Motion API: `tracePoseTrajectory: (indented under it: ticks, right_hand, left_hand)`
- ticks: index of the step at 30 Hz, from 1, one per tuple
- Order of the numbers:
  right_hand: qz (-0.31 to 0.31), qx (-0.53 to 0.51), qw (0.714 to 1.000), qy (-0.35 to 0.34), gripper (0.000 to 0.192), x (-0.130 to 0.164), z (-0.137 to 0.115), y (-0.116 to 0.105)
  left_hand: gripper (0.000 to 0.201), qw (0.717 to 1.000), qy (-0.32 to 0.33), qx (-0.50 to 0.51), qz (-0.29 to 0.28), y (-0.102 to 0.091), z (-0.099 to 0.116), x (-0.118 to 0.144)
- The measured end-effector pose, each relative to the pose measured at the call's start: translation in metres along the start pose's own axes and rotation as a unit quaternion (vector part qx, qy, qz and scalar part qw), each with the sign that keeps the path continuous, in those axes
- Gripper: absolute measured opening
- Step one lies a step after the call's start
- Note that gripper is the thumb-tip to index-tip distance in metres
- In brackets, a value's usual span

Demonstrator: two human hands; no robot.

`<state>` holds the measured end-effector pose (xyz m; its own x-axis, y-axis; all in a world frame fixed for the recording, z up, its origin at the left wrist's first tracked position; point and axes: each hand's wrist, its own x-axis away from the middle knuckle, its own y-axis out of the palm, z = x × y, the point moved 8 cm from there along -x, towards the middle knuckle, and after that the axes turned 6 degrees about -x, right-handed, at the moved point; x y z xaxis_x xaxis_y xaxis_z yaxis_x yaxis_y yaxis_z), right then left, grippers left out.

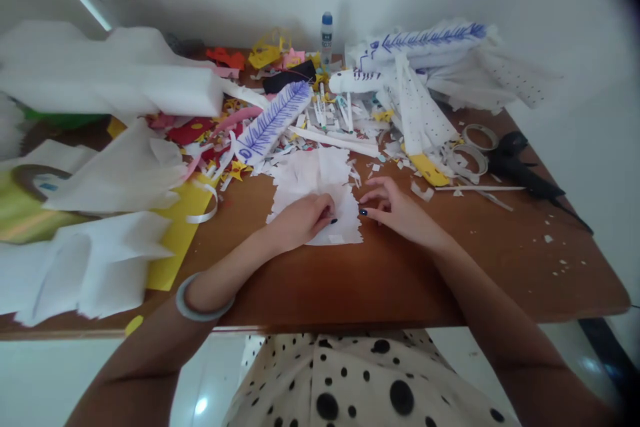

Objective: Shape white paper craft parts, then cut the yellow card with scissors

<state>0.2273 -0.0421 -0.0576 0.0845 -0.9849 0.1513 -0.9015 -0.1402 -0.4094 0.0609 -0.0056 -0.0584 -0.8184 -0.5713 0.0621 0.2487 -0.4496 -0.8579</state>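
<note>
My left hand [305,217] lies on a ragged white paper sheet [313,177] at the middle of the brown table [400,280], its fingers curled and pressing the sheet down. My right hand [395,207] rests just to the right, its fingertips bent at the sheet's right edge. Whether the right hand pinches the paper I cannot tell. A grey bangle [200,300] sits on my left wrist.
White foam sheets [110,80] and yellow paper [175,240] pile up on the left. Paper scraps, a blue-drawn feather cutout [273,123], a glue bottle [327,37] and white paper shapes [425,60] crowd the back. Tape rolls [475,147] and black scissors [520,160] lie at right.
</note>
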Motion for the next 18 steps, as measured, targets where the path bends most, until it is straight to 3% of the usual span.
tracePoseTrajectory:
  ticks: [3,6,9,12,16,18]
  right_hand:
    - [-0.032,0.037,0.998,-0.048,0.055,0.000,-0.010,0.011]
    - [-0.053,0.136,0.979,-0.141,0.035,0.001,-0.027,0.027]
    - [-0.042,0.180,0.961,-0.207,0.028,0.004,-0.040,0.033]
    - [-0.015,0.153,0.958,-0.240,0.032,0.011,-0.048,0.030]
    - [0.066,0.152,0.958,-0.233,0.036,0.020,-0.052,0.016]
    - [0.115,0.148,0.957,-0.221,0.036,0.023,-0.053,0.006]
  left_hand:
    - [0.014,1.000,0.006,0.019,0.007,-0.001,0.002,0.001]
    - [0.015,0.998,0.016,0.037,0.038,-0.012,0.011,0.004]
    - [0.018,0.994,0.038,0.039,0.097,-0.028,0.023,0.011]
    - [0.030,0.985,0.092,0.038,0.144,-0.037,0.035,0.021]
    - [0.050,0.969,0.227,0.026,0.092,-0.025,0.059,0.033]
    - [0.052,0.970,0.240,0.019,0.046,-0.017,0.066,0.033]
